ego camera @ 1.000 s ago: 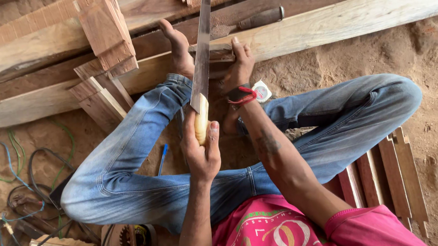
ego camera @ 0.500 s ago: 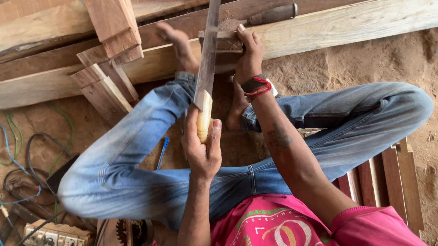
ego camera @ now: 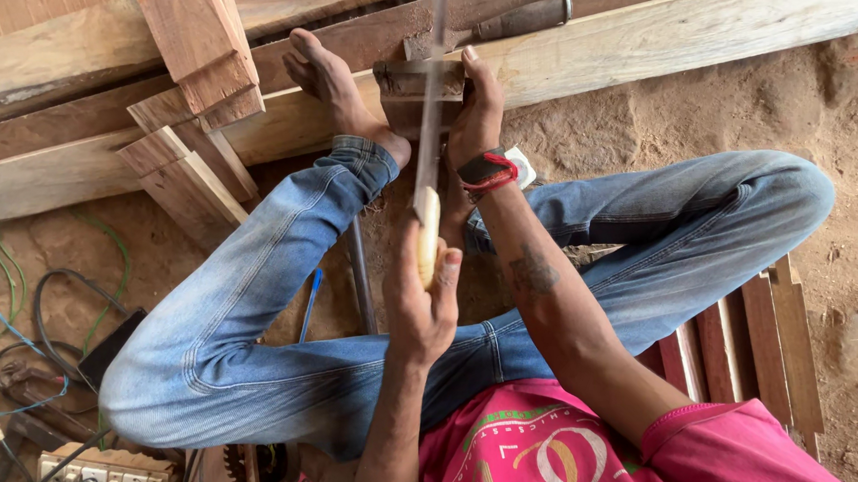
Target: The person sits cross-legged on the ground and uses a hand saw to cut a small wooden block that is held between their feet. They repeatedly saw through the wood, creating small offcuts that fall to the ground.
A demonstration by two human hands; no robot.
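Note:
My left hand (ego camera: 423, 305) grips the pale yellow handle of a hand saw (ego camera: 429, 233). Its thin blade (ego camera: 432, 104) runs away from me and is blurred. The blade crosses a small dark wood block (ego camera: 406, 81) that rests on a long pale plank (ego camera: 692, 32). My right hand (ego camera: 476, 111), with a red and black wristband, presses down on the block from the right of the blade. A bare foot (ego camera: 327, 75) rests against the planks left of the block. My legs in blue jeans spread to both sides.
A tool with a dark handle (ego camera: 525, 16) lies on the planks behind the block. Short wood offcuts (ego camera: 194, 58) are stacked at the upper left. Cables (ego camera: 22, 321) and a power strip (ego camera: 99, 473) lie at the lower left. A slatted wooden seat (ego camera: 747, 332) is under me on sandy ground.
The saw blade has swung more upright and is now blurred, with my left hand shifted slightly right. My right hand has stayed on the block.

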